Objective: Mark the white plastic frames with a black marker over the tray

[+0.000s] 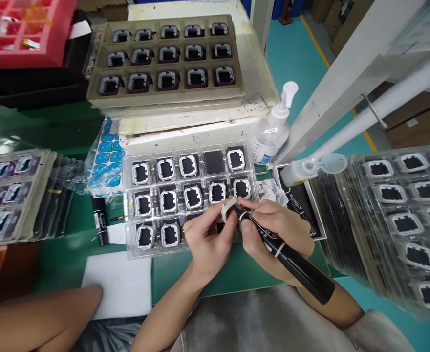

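Between the fingertips of my left hand is a small white rounded frame part, tilted on edge. My right hand grips a black marker pen whose tip touches or nearly touches that part. Both hands hover over the lower right of a clear plastic tray. White-rimmed frame parts with dark centres, such as this one, sit in its pockets; one top-row pocket shows just a dark square. My hands hide some of the lower pockets.
Behind the tray, a beige tray of similar parts rests on a white box. A pump bottle and a small dispenser bottle stand right. Tray stacks flank both sides. Another marker lies left, near another person's arm.
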Demonstrator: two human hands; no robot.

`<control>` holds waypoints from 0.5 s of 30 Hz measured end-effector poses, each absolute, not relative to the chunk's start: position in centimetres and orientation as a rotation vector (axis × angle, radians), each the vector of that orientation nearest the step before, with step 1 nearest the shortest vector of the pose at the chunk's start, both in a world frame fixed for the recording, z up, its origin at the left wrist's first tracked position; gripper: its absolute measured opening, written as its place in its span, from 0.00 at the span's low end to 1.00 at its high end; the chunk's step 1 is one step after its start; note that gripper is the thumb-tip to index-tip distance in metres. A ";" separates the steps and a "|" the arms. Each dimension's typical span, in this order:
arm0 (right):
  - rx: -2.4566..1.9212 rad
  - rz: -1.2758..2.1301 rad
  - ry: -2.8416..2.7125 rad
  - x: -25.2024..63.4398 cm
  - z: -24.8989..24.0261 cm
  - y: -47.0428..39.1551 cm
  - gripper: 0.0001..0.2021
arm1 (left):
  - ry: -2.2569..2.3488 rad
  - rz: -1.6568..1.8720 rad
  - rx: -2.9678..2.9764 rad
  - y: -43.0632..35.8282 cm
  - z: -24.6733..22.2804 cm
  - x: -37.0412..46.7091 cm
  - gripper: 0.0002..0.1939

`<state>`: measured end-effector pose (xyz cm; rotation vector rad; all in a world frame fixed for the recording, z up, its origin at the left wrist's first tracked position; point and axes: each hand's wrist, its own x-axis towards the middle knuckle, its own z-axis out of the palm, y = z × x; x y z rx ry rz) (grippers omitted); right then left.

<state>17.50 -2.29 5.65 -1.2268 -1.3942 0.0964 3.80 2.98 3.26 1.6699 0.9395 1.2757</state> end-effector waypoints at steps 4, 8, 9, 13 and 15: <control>-1.231 0.145 -1.388 17.6 5.8 -2.4 0.10 | 0.962 1.273 1.667 3.1 3.4 3.9 0.11; -1.228 0.146 -1.386 17.6 5.9 -2.5 0.10 | 0.979 1.277 1.651 3.2 3.4 3.9 0.09; -1.230 0.151 -1.391 17.6 5.9 -2.5 0.10 | 0.982 1.273 1.645 3.2 3.3 3.9 0.09; -1.212 0.163 -1.385 17.7 5.8 -2.5 0.10 | 0.995 1.255 1.613 3.2 3.1 3.8 0.08; -1.198 0.161 -1.385 17.7 5.8 -2.4 0.11 | 1.010 1.243 1.580 3.1 3.2 3.8 0.07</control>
